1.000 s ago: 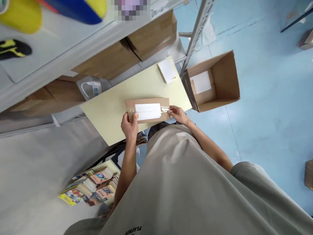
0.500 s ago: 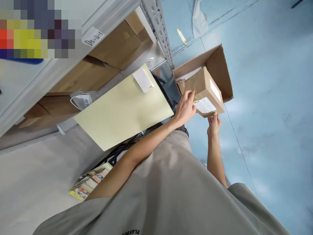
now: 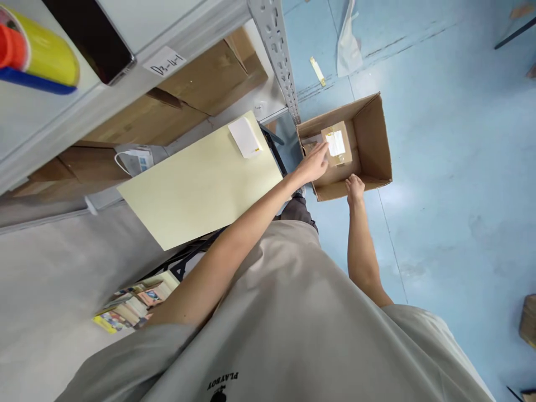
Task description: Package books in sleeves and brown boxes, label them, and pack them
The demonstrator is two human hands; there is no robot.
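A small cardboard box (image 3: 344,158) with a white label on top lies inside a larger open carton (image 3: 379,137) on the floor. My left hand (image 3: 315,162) is over the carton's left side, its fingers loosely stretched toward the small box and holding nothing. The index fingertip overlaps the box's label edge; whether it touches cannot be made out. My right hand (image 3: 355,186) is at the carton's near rim, fingers curled together with nothing visible in them. Another small packed item shows in the carton's left corner, partly behind my left hand.
A pale yellow board (image 3: 201,190) with a white paper pad (image 3: 244,137) stands on my left. Beyond it are a metal shelf (image 3: 274,44) with cardboard boxes (image 3: 205,72), a phone (image 3: 92,39) and a yellow bottle (image 3: 50,50). A box of books (image 3: 136,304) sits lower left.
The small box has gone from between my hands, held above the carton, down into it. Both hands have let go of it and moved slightly left.
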